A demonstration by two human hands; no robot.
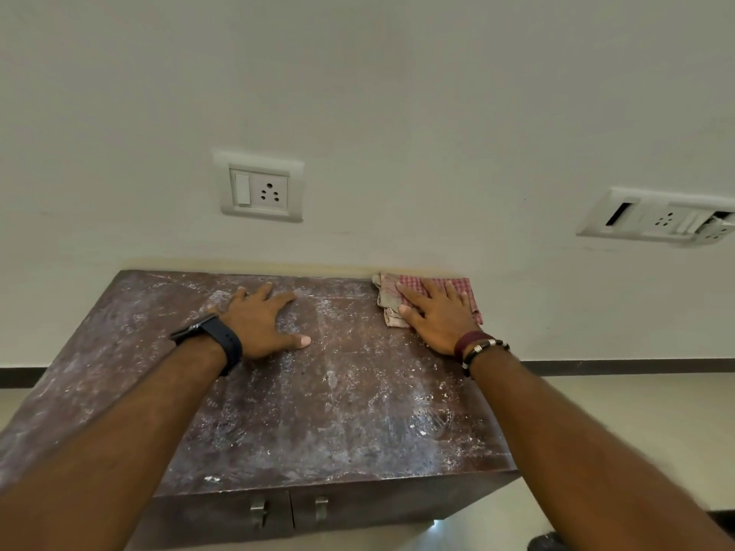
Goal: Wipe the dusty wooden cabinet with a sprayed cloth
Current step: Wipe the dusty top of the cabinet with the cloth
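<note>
A dark brown wooden cabinet (342, 399) stands against the wall, its top streaked with white dust. A red-and-white checked cloth (413, 286) lies crumpled at the top's far right corner. My right hand (439, 316) presses flat on the cloth, fingers spread, bracelets on the wrist. My left hand (264, 322) rests flat on the bare dusty top left of centre, fingers apart, a dark watch on the wrist. No spray bottle is in view.
Two metal door handles (290, 511) show on the cabinet front. A switch-and-socket plate (260, 188) sits on the white wall above the cabinet, and another plate (660, 218) is at the right. A dark skirting (620, 367) meets the pale floor.
</note>
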